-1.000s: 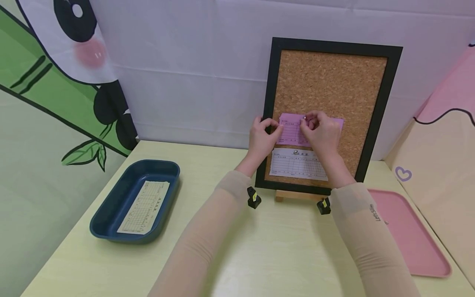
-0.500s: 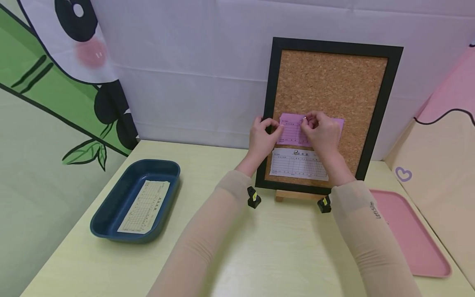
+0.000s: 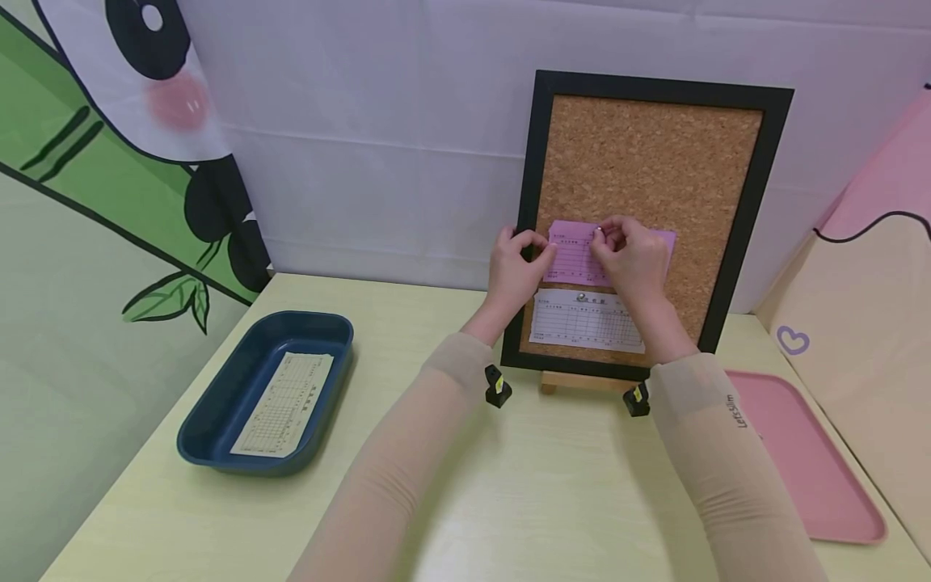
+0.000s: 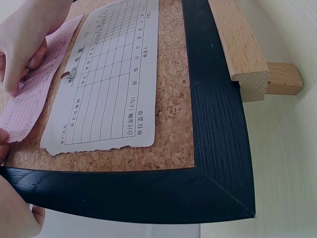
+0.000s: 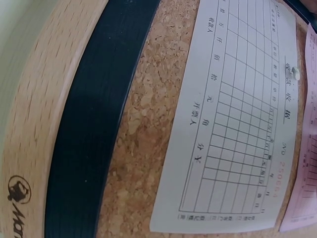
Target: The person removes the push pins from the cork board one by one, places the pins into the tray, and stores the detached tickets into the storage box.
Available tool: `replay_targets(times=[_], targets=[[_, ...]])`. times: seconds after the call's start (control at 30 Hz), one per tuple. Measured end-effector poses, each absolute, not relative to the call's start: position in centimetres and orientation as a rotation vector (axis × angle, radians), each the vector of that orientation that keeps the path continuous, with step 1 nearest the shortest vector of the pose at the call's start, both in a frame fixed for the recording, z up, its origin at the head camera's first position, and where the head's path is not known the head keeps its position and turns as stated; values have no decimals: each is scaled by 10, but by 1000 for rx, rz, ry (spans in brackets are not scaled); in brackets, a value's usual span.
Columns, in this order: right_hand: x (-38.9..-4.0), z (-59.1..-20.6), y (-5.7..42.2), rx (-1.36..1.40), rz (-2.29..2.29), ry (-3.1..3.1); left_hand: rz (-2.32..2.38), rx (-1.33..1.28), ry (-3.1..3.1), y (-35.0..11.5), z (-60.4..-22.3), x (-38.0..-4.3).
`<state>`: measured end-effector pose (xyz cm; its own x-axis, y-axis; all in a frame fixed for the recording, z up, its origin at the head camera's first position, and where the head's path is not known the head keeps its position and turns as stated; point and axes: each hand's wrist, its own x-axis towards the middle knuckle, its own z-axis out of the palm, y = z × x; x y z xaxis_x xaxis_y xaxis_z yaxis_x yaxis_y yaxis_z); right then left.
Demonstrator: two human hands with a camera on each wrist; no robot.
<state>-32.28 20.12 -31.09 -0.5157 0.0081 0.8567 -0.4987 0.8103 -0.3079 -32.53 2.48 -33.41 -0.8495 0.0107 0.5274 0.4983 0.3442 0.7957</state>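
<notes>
A pink receipt slip [image 3: 569,257] lies against the cork [image 3: 655,158] of a black-framed board. My left hand [image 3: 512,271] pinches the slip's left edge between thumb and index finger, beside the frame. At the slip's top middle, my right hand [image 3: 631,260] pinches a small push pin [image 3: 599,230], mostly hidden by the fingertips. Below it hangs a white receipt slip [image 3: 582,325], held by a push pin [image 5: 295,73] near its top edge. The left wrist view has the right hand's fingers [image 4: 20,67] against the pink slip.
On the table's left, a dark blue tray [image 3: 191,436] contains a cream receipt slip [image 3: 284,404]. A pink tray [image 3: 822,477] lies at the right, partly behind the right sleeve. The board leans on a wooden stand [image 3: 589,382] before a pale cloth backdrop.
Both hands stay in place on the pink slip. The head view has shifted very slightly.
</notes>
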Motion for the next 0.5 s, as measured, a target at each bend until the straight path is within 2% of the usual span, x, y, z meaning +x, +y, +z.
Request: replay_targets(times=[0.5], targets=[[-325, -313, 201, 376, 682, -1999, -1525, -442, -2194, 25, -334, -325]])
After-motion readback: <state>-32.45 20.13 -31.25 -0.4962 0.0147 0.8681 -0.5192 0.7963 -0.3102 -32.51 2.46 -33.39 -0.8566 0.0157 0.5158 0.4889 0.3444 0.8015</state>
